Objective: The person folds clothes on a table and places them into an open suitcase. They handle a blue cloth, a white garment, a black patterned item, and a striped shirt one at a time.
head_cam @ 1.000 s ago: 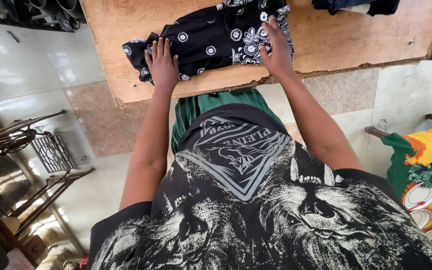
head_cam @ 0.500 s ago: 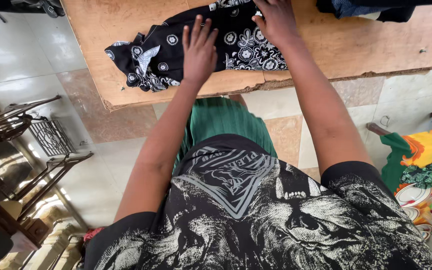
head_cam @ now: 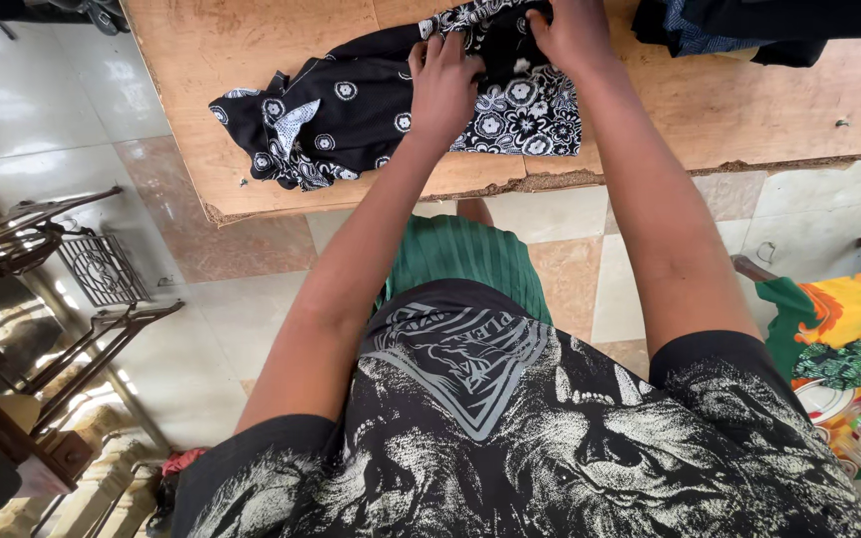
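A black cloth with white flower prints (head_cam: 351, 125) lies crumpled on a wooden table (head_cam: 211, 60). My left hand (head_cam: 442, 82) rests on its middle with the fingers curled into a fold. My right hand (head_cam: 572, 35) grips the cloth at its upper edge, just right of the left hand. The two hands are close together over the right half of the cloth. The cloth's left part trails loose toward the table's front left corner.
A dark blue garment (head_cam: 749, 28) lies at the table's back right. A small screw or knob (head_cam: 842, 124) sits near the right edge. A black metal stand (head_cam: 62, 269) is at the left on the tiled floor; colourful cloth and plates (head_cam: 854, 349) lie at the right.
The view has shifted, so the table sits further right and lower. My hands have drawn closer together and now bunch the cloth instead of lying flat on it.
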